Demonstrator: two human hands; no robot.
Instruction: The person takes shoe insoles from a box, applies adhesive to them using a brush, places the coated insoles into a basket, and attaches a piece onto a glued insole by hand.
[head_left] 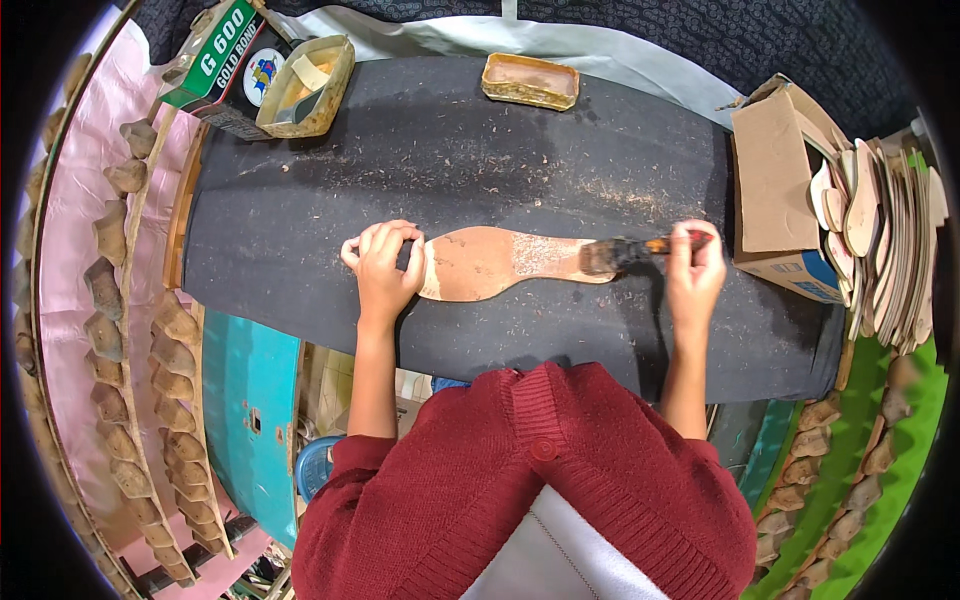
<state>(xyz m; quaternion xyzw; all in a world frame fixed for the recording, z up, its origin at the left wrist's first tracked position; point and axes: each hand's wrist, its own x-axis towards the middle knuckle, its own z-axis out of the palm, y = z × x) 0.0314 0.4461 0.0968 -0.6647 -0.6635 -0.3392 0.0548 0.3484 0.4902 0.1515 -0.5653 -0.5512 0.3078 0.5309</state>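
The shoe insole (490,263) lies flat at the centre of the frame on the dark work board (300,230), toe end left, heel end right. The left hand (383,262) is clenched over the toe end and pins it to the board. The right hand (694,268) grasps the handle of a brush (625,252), whose bristle head rests on the heel end of the insole.

Risk 1: the insole is held at one end only. A hard stroke toward the right could make the free heel end swing or lift, in which case the coat would likely go on unevenly.

Risk 2: the left fingers lie on the surface being coated. A stroke carried fully to the left could put adhesive on them.

Risk 3: loose shavings (600,190) are scattered over the board just beyond the insole. A wet brush or a shifted insole could pick them up and foul the coat.

Risk 4: at the right edge of the frame a cardboard box (775,190) holds a stack of insoles (885,240), near the right hand. A wide backswing could knock it.

At the upper edge stand a shallow glue tray (530,80) and a yellow container (310,85). Both are well apart from the brush, so each reload is a long reach across the board and may drip.
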